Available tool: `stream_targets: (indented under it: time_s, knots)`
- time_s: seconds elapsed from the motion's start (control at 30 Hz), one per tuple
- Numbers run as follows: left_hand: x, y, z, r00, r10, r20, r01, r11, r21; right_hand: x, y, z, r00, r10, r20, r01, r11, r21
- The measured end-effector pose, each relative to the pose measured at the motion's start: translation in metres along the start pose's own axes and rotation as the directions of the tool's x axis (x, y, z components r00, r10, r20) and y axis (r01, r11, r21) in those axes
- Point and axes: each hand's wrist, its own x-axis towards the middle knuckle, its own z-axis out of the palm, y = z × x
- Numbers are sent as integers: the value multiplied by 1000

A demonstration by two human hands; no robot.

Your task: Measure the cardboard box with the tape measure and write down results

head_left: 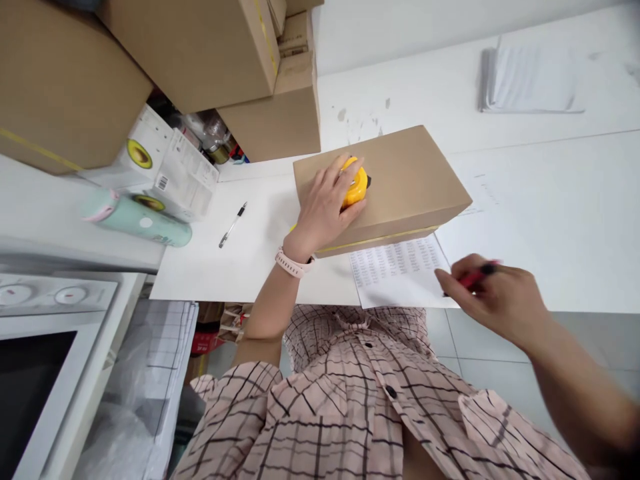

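Observation:
A closed brown cardboard box [405,173] lies on the white table, partly over a printed sheet [400,267]. On its top, toward the left end, my left hand [325,200] has its fingers wrapped over a yellow tape measure [356,187]. No blade shows extended across the box top. My right hand [495,293] is closed around a red pen with black parts [473,277], in the air over the table's front edge, right of the printed sheet. Slight motion blurs this hand, and the pen's tip is partly hidden by the fingers.
Left of the box lie a black-and-clear pen [233,225] and a mint bottle [140,219] on its side. Large cartons [200,47] are stacked at the back left. A stack of papers [535,77] rests at the far right. A white oven-like appliance [50,320] stands at lower left.

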Motion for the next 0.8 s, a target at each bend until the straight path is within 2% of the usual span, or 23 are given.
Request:
stream_targets:
  time_s: [0.03, 0.07, 0.13, 0.2, 0.23, 0.27, 0.33, 0.43, 0.5, 0.53, 0.57, 0.6, 0.7, 0.8]
  knots:
    - [0, -1, 1, 1000, 2, -4, -2, 1000, -3, -6, -7, 2, 994, 76, -79, -60, 980, 188]
    - [0, -1, 1, 1000, 3, -7, -3, 1000, -6, -11, -13, 7, 981, 158, -109, -105, 918, 383]
    - [2, -2, 1, 1000, 6, -6, -6, 1000, -13, -16, -22, 27, 955, 296, -21, -199, 691, 695]
    - [4, -1, -2, 1000, 1, -14, -1, 1000, -11, -15, -26, 54, 923, 356, 146, -310, 462, 831]
    - [3, 2, -4, 999, -9, -36, 9, 1000, 3, -13, -27, 67, 906, 383, 182, -340, 400, 851]
    - [2, 6, -7, 997, -19, -78, 22, 999, 30, -12, -27, 79, 890, 416, 185, -355, 380, 854]
    - [-9, 18, -8, 973, -9, -229, 36, 993, 112, -9, -25, 95, 873, 475, 109, -347, 450, 823]
    - [-47, 46, 7, 877, 104, -468, -37, 988, 149, -10, -17, 102, 884, 468, -18, -316, 623, 715]
    - [-81, 66, 32, 864, 126, -487, -141, 990, 8, -12, -11, 102, 912, 409, -22, -295, 694, 656]
    - [-98, 75, 47, 887, 117, -447, -166, 983, -72, -13, -9, 101, 926, 378, -4, -291, 719, 631]
    - [-113, 83, 62, 934, 88, -346, -144, 980, -140, -14, -8, 100, 937, 350, 20, -289, 739, 609]
    - [-126, 90, 77, 962, 52, -269, -104, 978, -183, -15, -7, 100, 944, 327, 43, -288, 755, 590]
    - [-150, 100, 109, 996, 22, -88, -37, 984, -175, -14, -10, 100, 947, 318, 52, -294, 785, 545]
    - [-157, 99, 121, 996, 59, 73, -52, 993, -105, -14, -17, 100, 933, 360, 23, -325, 809, 490]
